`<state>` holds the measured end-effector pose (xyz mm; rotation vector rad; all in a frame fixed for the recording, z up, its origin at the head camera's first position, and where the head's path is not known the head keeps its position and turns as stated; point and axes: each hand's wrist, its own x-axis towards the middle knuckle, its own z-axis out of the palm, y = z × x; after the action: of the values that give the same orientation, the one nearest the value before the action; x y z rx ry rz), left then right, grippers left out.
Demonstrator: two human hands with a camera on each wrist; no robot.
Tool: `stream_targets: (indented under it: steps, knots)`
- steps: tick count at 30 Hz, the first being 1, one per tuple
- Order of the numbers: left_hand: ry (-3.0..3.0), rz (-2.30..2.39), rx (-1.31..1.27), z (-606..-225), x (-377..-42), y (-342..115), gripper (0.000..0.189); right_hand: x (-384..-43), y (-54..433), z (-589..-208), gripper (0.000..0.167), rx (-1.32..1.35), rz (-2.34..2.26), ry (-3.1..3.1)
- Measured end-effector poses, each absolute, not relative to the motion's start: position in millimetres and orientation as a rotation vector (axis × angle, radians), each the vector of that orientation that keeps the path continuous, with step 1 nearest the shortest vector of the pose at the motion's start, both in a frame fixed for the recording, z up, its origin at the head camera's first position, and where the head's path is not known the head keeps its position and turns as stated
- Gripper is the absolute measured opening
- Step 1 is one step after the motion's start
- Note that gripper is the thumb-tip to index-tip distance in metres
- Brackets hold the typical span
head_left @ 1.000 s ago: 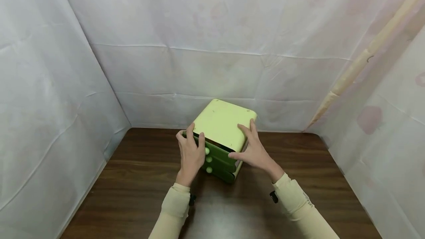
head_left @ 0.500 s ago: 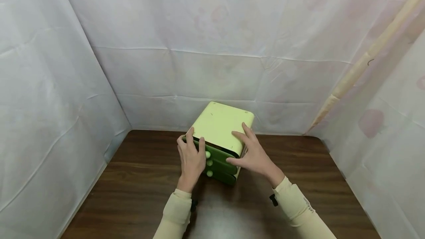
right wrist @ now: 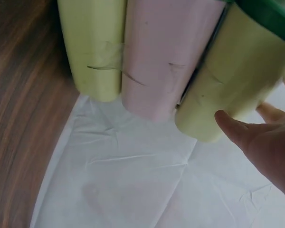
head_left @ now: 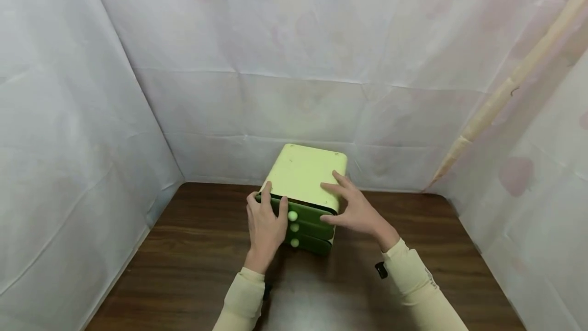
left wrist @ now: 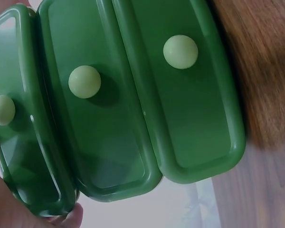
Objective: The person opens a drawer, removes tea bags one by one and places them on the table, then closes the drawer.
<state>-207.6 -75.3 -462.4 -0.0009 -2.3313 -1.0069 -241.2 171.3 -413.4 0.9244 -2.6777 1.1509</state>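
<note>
A small three-tier drawer cabinet [head_left: 303, 172] stands on the table, with a pale yellow-green top and dark green drawer fronts with round pale knobs. My left hand [head_left: 267, 226] grips its upper front left corner, fingers bent round the edge and thumb at the front. In the left wrist view, three drawer fronts [left wrist: 99, 137] show, and the top one leans out of line with the others. My right hand [head_left: 358, 211] lies at the upper right edge, fingers spread. The right wrist view shows a pink middle tier [right wrist: 166, 57] between two yellow ones, with a fingertip at the top tier [right wrist: 232, 76].
The cabinet stands on a dark wooden table [head_left: 193, 259], near its back edge. White sheets [head_left: 294, 101] hang behind and on both sides. A cloth-covered pole [head_left: 487, 111] leans along the right rear corner.
The cabinet has turned slightly counterclockwise as seen from above, its front now facing me more squarely. Both hands have stayed on it. The head view has shifted a little.
</note>
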Motion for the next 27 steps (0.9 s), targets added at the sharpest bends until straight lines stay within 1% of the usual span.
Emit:
stream_targets:
  steps: [6, 11, 17, 27]
  knots:
    - [-2.369, -0.97, 0.013, -470.0, -207.7, -76.3, 0.065, -244.1, 172.0, -414.3, 0.063, 0.955, 1.155, -2.677]
    - [-2.371, -0.979, -0.023, -470.9, -214.0, -74.1, 0.066, -249.0, 173.7, -411.2, 0.053, 0.928, 1.201, -2.678]
    - [-2.362, -0.957, -0.03, -470.6, -220.1, -68.9, 0.067, -256.5, 175.4, -408.0, 0.052, 0.902, 1.245, -2.676]
    - [-2.396, -0.882, -0.012, -470.3, -225.9, -68.4, 0.07, -267.2, 169.7, -413.8, 0.054, 0.87, 1.3, -2.645]
